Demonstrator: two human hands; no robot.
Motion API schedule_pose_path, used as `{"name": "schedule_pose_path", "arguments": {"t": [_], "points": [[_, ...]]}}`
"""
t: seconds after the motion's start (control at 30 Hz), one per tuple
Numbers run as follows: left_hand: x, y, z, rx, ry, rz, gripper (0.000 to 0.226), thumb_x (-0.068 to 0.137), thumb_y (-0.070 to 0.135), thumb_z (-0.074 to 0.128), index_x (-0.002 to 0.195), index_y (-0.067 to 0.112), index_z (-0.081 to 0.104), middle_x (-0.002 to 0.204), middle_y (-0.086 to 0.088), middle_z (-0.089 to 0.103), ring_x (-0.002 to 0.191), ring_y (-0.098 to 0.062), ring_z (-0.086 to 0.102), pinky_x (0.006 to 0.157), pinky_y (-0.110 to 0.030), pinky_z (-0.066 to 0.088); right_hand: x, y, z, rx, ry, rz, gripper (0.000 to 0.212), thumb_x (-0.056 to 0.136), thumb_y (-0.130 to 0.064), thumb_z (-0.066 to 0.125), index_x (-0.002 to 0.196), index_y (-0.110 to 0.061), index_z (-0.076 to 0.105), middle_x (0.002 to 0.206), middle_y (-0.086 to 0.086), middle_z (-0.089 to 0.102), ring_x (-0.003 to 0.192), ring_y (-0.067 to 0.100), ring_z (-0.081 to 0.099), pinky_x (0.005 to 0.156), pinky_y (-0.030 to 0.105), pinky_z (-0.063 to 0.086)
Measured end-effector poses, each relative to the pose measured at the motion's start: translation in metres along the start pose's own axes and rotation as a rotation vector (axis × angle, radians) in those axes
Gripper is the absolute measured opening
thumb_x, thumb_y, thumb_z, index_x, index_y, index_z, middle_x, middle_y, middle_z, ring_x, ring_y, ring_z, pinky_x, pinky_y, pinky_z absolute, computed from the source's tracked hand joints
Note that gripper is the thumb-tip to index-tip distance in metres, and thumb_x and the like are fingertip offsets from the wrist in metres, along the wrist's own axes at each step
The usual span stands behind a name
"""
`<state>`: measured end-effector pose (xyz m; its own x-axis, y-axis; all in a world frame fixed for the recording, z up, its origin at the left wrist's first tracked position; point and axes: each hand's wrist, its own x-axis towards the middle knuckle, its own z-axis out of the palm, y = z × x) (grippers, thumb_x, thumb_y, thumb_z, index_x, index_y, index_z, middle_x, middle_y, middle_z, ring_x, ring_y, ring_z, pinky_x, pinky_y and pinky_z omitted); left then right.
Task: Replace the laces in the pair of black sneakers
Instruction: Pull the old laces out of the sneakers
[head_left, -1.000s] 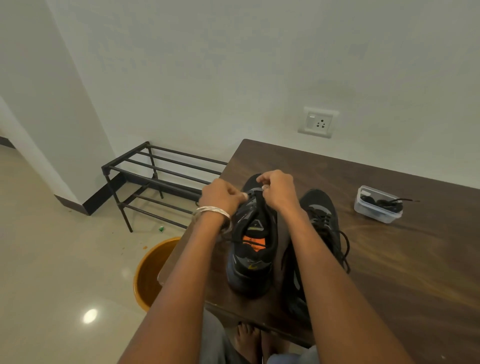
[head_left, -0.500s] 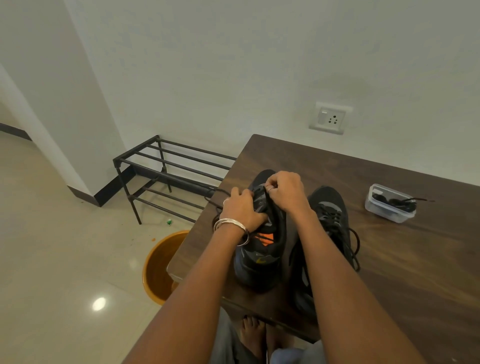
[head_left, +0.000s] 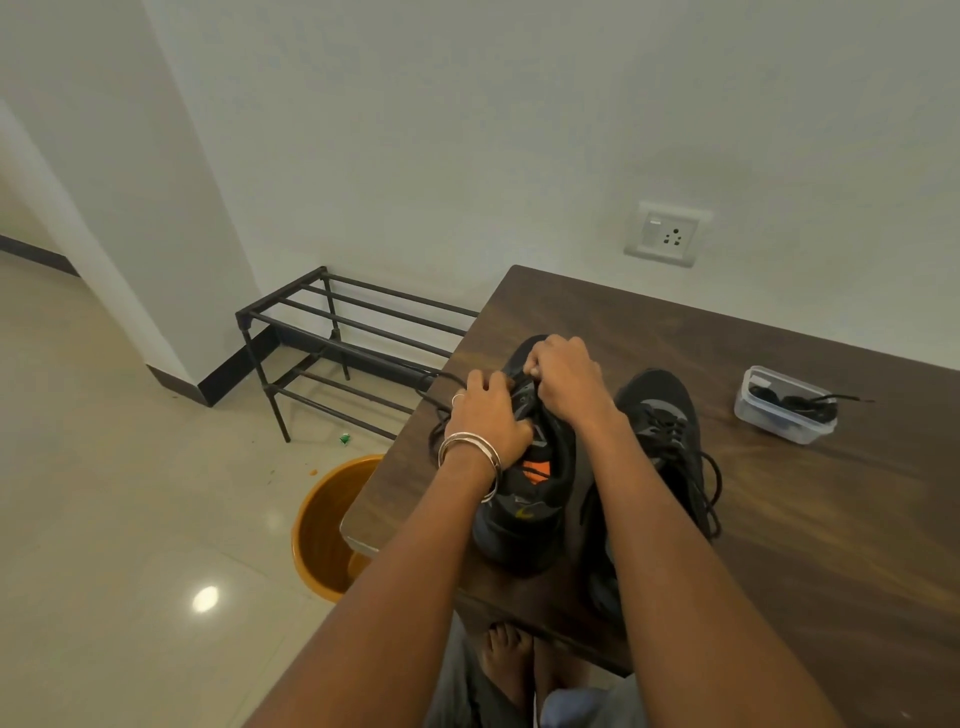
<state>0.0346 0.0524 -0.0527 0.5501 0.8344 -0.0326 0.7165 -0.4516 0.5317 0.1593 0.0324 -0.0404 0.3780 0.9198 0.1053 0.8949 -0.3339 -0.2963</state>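
I am working on the left sneaker (head_left: 524, 499), which is standing near the left edge of the tabletop (head_left: 779, 493), heel toward me, orange insole showing. The right sneaker (head_left: 670, 421) is sitting just beside it, lace in place and loose ends trailing over its outer side.

Grip state:
- The left hand (head_left: 488, 421) is curling over the left side of the shoe's upper, fingers bent against the eyelet area. I am judging that it is gripping the shoe to steady it.
- The right hand (head_left: 563, 382) is closing its fingers in a pinch at the top of the tongue. I cannot tell exactly what the pinch is holding; it is probably a lace section.

A black lace (head_left: 441, 410) is looping out from under the left hand toward the tabletop edge.

Step in hand, by my judgement: lacing work on the left sneaker. Whether the lace is going out or in, I cannot tell.

A clear container (head_left: 787, 410) holding dark laces is standing well apart on the right.

Next move, as I am judging it: keeping the shoe braced with the left hand while drawing the pinched section cleanly through its eyelet, avoiding snagging the trailing loop.
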Motion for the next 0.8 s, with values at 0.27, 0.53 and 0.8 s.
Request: {"name": "schedule_pose_path", "arguments": {"t": [0.27, 0.53, 0.8], "points": [[0.0, 0.003, 0.001, 0.022, -0.042, -0.065, 0.058, 0.087, 0.034, 0.062, 0.136, 0.011, 0.04, 0.138, -0.011, 0.034, 0.124, -0.034, 0.042, 0.096, -0.044, 0.044, -0.005, 0.004, -0.023, 0.918, 0.296, 0.29, 0.023, 0.105, -0.01, 0.037, 0.096, -0.022, 0.054, 0.083, -0.003, 0.065, 0.088, 0.015, 0.063, 0.084, 0.032, 0.048], [-0.002, 0.004, 0.0, 0.038, -0.039, -0.062, 0.056, 0.088, 0.034, 0.06, 0.135, 0.011, 0.04, 0.137, -0.011, 0.035, 0.123, -0.035, 0.042, 0.095, -0.044, 0.045, -0.005, 0.002, -0.041, 0.919, 0.449, 0.189, 0.017, 0.1, -0.01, 0.051, 0.098, -0.018, 0.066, 0.088, -0.004, 0.062, 0.078, 0.005, 0.055, 0.071, 0.021, 0.043], [-0.003, 0.004, 0.001, 0.032, -0.03, -0.056, 0.054, 0.087, 0.033, 0.06, 0.133, 0.011, 0.042, 0.133, -0.011, 0.036, 0.119, -0.034, 0.044, 0.09, -0.042, 0.044, 0.0, 0.002, -0.018, -0.014, -0.048, 0.127, 0.019, 0.09, -0.02, 0.067, 0.097, -0.003, 0.072, 0.094, 0.013, 0.07, 0.087, 0.027, 0.065, 0.081, 0.042, 0.057]]}}
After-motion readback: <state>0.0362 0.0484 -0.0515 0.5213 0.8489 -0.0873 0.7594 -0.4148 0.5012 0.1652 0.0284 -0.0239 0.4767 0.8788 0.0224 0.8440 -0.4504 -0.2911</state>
